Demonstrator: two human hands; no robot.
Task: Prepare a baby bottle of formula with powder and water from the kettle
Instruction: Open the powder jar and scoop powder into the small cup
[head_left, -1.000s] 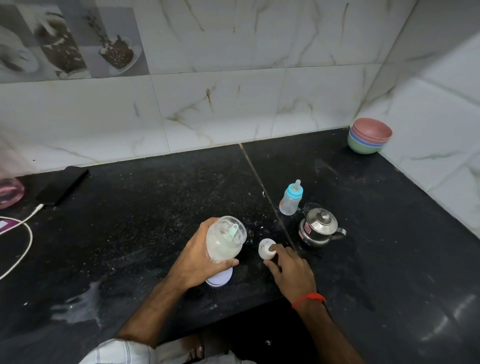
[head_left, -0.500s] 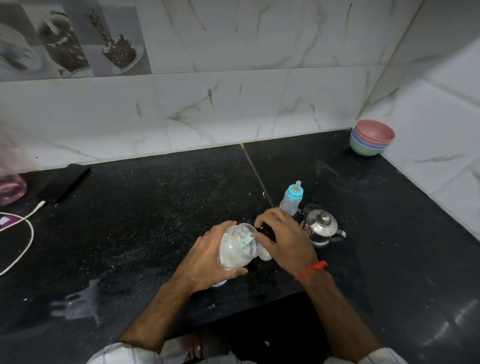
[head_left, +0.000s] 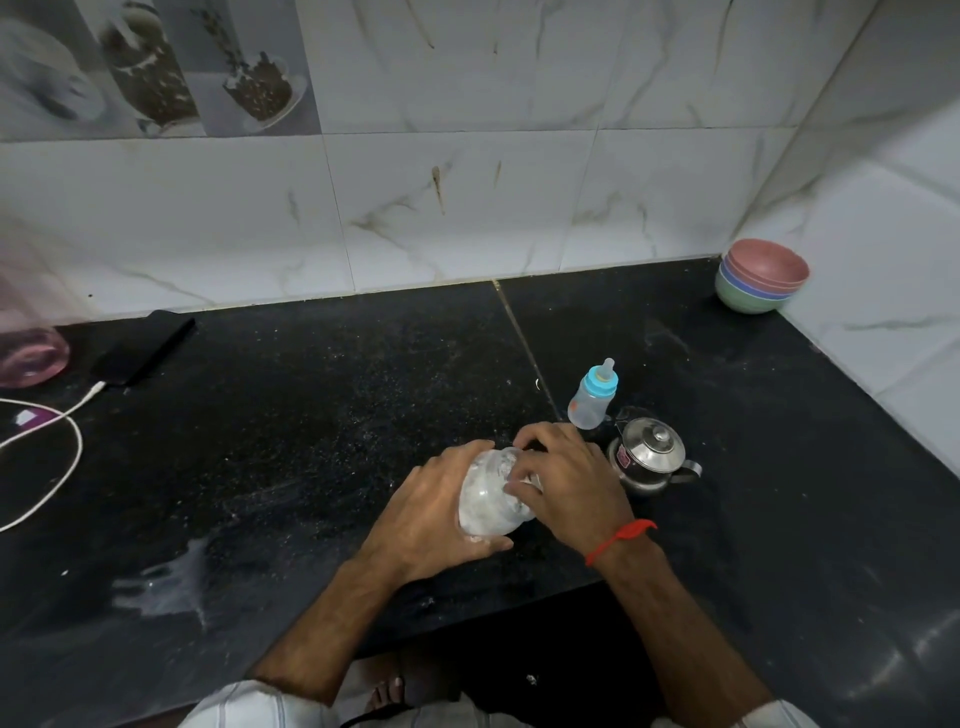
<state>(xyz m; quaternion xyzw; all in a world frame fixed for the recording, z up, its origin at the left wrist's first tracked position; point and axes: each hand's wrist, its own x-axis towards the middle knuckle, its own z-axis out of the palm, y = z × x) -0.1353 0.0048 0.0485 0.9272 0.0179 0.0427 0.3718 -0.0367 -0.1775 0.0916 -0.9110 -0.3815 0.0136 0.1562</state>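
A clear jar of white powder (head_left: 488, 501) is tilted over the black counter (head_left: 311, 415), gripped round its body by my left hand (head_left: 431, 512). My right hand (head_left: 566, 483) curls over the jar's mouth, fingers round the white lid, which is mostly hidden. Just behind stands a small baby bottle (head_left: 592, 397) with a blue collar and teat, upright. To its right sits a small steel kettle (head_left: 647, 460) with its lid on.
A stack of coloured bowls (head_left: 761, 278) stands in the back right corner. A phone (head_left: 143, 348) on a white cable (head_left: 52, 467) and a pink container (head_left: 28, 353) are at the far left. White powder is spilled on the counter (head_left: 166, 584) front left.
My right hand picked the white lid up from the counter and brought it onto the jar's mouth. The left hand tilted the jar further toward the right.
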